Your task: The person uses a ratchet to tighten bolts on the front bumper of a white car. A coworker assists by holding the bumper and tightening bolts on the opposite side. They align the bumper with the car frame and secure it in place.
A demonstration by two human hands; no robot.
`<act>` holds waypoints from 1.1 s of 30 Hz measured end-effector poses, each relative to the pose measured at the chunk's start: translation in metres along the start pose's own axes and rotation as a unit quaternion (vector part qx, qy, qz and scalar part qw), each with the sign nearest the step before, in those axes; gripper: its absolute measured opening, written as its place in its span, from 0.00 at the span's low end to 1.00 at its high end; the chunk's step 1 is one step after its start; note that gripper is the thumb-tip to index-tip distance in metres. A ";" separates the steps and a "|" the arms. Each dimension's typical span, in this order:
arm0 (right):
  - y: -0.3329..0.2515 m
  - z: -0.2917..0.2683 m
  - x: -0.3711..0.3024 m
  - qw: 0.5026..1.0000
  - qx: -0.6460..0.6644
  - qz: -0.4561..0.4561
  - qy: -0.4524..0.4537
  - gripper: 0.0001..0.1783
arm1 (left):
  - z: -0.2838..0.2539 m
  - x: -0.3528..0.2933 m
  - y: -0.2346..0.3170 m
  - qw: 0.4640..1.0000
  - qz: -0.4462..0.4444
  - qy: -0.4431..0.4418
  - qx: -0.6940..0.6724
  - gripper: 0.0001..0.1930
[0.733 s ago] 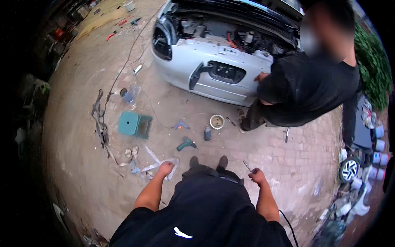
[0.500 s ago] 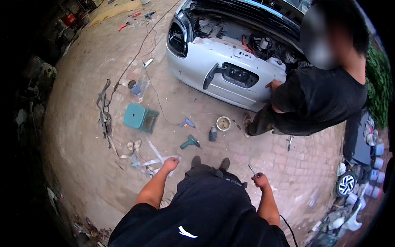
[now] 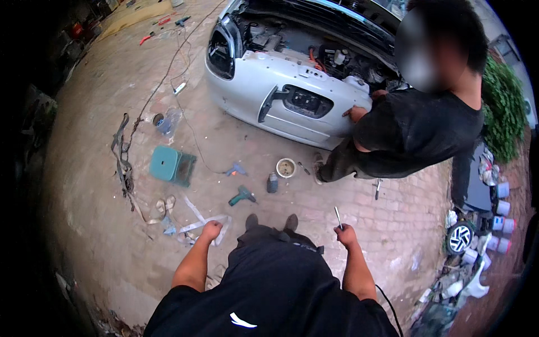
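My left hand (image 3: 211,231) is closed, held above white strips (image 3: 193,220) lying on the paving; what it holds, if anything, is hidden. In my right hand (image 3: 346,236) is a slim silvery tool (image 3: 337,215), its shaft pointing up and away from me; its exact kind does not show. Ahead stands a silver car with its hood raised and its front bumper (image 3: 292,121) facing me; an open flap hangs beside a dark recess. A co-worker (image 3: 415,135) in dark clothes leans at the bumper's right end, one hand on it.
A green power drill (image 3: 242,195), a blue glue gun (image 3: 237,169), a dark bottle-like object (image 3: 272,183) and a white bowl (image 3: 286,167) lie between me and the car. A teal stool (image 3: 172,165) is left. Cables cross the ground; a wheel (image 3: 460,238) and buckets line the right.
The view has shifted, so the scene sits further left. My right hand has risen slightly, and its tool stands more upright. The co-worker's second hand now shows near the engine bay.
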State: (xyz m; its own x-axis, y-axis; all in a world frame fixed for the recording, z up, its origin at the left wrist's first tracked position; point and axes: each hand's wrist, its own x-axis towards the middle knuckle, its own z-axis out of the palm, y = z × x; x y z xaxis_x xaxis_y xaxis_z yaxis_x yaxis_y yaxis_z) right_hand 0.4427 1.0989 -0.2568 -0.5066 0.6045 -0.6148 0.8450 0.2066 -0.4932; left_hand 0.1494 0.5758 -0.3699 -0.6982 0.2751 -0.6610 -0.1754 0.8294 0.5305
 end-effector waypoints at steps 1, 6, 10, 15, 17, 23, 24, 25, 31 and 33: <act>-0.002 -0.003 0.001 1.000 -0.020 -0.001 0.013 0.15 | -0.003 -0.001 0.001 1.000 -0.003 0.002 -0.005 0.20; 0.040 -0.007 0.021 0.994 -0.056 -0.013 0.092 0.19 | -0.006 0.013 0.001 1.000 -0.026 -0.014 -0.005 0.19; 0.031 -0.005 0.019 0.997 0.009 0.018 0.075 0.20 | -0.002 0.024 -0.012 0.998 -0.032 -0.028 -0.048 0.20; 0.000 0.003 0.005 0.996 0.076 0.041 0.035 0.20 | -0.005 0.028 -0.015 0.996 -0.035 -0.060 -0.052 0.20; -0.002 0.007 0.010 0.996 0.066 0.044 0.034 0.21 | -0.010 0.028 -0.011 0.996 -0.040 -0.066 -0.040 0.21; -0.021 0.019 0.040 0.999 0.016 0.023 -0.038 0.23 | -0.048 0.038 -0.021 0.994 -0.082 -0.052 0.042 0.21; -0.025 0.019 0.046 0.998 0.020 0.021 -0.050 0.23 | -0.053 0.042 -0.024 0.996 -0.079 -0.034 0.030 0.21; -0.025 0.019 0.059 0.999 -0.004 -0.003 -0.043 0.21 | -0.059 0.048 -0.017 0.997 -0.071 -0.012 0.014 0.21; -0.043 0.026 0.128 0.993 -0.057 -0.059 -0.086 0.18 | -0.081 0.054 0.075 0.997 -0.066 -0.020 -0.039 0.19; -0.050 0.029 0.149 0.992 0.014 -0.031 -0.122 0.17 | -0.082 0.064 0.105 0.999 -0.022 -0.025 -0.036 0.19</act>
State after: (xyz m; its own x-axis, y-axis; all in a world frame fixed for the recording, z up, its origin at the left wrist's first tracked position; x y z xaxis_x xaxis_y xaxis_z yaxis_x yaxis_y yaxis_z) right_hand 0.3200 1.1558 -0.3417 -0.5863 0.3863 -0.7121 0.8079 0.2142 -0.5490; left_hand 0.0292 0.6405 -0.3130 -0.6530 0.2641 -0.7098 -0.2570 0.8043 0.5357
